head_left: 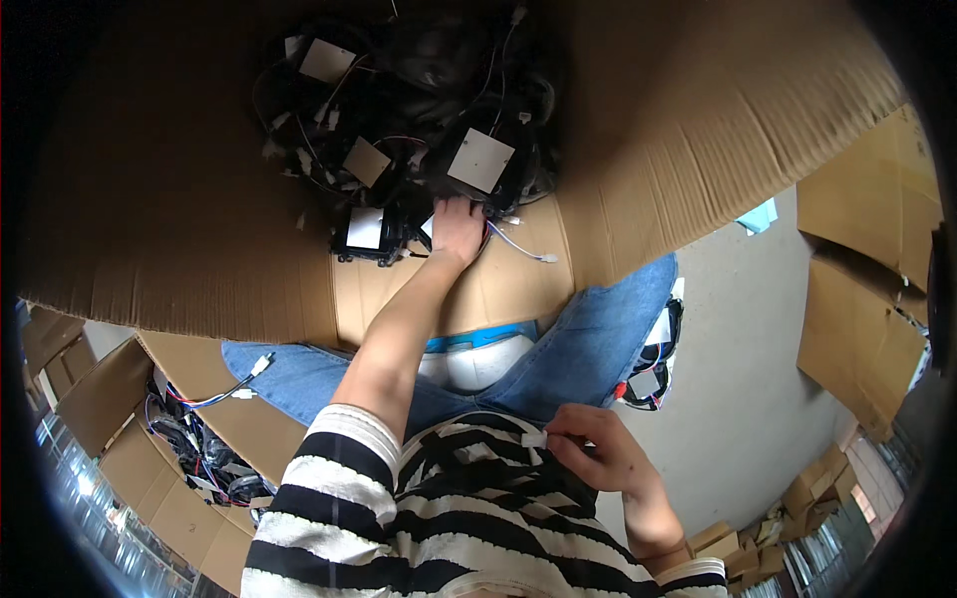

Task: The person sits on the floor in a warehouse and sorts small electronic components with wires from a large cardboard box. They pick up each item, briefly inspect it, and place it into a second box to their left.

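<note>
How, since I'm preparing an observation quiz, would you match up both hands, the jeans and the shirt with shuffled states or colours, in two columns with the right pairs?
Things:
1. Left hand
2. Jeans
3. Right hand
4. Shirt

States or colours:
A. Pinching a small white piece in its fingers
B. Black and white stripes
C. Reaching in at the black units
D. Blue

Right pairs: 1-C, 2-D, 3-A, 4-B.

Large brown cardboard boxes (852, 339) stand on smooth grey floor (743, 349) near a light-blue sheet (759, 216); smaller brown cartons (819, 484) cluster at lower right.
</note>
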A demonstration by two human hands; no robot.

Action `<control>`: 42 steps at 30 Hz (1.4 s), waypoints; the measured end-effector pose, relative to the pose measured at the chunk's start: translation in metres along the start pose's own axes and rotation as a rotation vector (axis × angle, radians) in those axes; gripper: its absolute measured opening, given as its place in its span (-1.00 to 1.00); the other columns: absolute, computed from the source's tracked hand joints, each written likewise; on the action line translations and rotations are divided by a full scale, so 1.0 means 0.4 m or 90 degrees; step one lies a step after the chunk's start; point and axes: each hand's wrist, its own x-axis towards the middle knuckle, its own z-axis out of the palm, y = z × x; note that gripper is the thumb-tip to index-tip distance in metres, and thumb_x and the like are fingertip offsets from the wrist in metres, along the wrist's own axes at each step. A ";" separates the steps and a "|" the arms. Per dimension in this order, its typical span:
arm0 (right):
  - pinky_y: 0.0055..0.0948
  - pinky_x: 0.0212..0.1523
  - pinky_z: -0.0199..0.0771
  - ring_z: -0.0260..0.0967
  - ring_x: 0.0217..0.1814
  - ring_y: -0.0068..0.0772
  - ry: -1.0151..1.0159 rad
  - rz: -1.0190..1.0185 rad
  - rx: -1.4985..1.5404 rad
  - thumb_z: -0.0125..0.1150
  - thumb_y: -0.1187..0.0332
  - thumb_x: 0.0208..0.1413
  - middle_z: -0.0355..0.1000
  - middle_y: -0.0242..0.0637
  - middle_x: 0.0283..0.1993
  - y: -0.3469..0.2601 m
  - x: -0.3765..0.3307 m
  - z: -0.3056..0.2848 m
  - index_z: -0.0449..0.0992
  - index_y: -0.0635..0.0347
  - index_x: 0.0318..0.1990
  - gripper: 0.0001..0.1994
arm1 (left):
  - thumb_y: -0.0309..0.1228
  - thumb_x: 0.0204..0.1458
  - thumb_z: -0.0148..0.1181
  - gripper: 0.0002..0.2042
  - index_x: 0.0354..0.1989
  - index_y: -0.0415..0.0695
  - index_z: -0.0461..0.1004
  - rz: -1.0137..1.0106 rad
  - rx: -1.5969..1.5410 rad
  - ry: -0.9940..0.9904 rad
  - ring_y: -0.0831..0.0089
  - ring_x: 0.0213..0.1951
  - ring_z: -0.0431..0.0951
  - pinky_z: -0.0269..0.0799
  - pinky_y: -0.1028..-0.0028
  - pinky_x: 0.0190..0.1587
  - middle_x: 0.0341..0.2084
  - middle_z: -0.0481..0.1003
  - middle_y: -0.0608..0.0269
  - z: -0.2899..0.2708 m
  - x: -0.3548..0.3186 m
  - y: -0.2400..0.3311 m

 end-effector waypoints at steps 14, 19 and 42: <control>-0.43 -0.51 0.26 0.27 -0.50 -0.22 -0.004 -0.019 -0.026 0.01 0.54 -0.14 0.30 -0.18 -0.54 0.001 0.003 0.009 0.39 0.32 -0.45 -0.93 | -0.35 -0.01 -0.02 -0.82 -0.45 -0.23 0.36 0.082 -0.697 -0.127 0.45 -0.32 0.40 0.28 0.50 -0.23 -0.41 0.44 0.23 -0.208 -0.144 -0.078; -0.40 -0.50 0.24 0.27 -0.50 -0.19 -0.012 -0.043 -0.054 0.03 0.54 -0.15 0.28 -0.16 -0.55 -0.010 0.001 0.029 0.38 0.31 -0.46 -0.94 | -0.29 0.09 -0.14 -0.77 -0.26 -0.23 0.27 0.020 -0.948 -0.090 0.67 -0.58 0.24 0.19 0.65 -0.48 -0.64 0.26 0.40 -0.375 -0.280 -0.027; -0.53 -0.61 0.14 0.16 -0.64 -0.41 0.052 -0.204 -0.155 0.07 0.63 -0.23 0.26 -0.28 -0.61 -0.029 -0.094 0.064 0.37 0.33 -0.51 -0.93 | -0.45 0.06 -0.10 -0.83 -0.36 -0.27 0.41 0.171 -0.968 -0.081 0.67 -0.61 0.30 0.22 0.64 -0.54 -0.67 0.37 0.36 -0.504 -0.611 0.037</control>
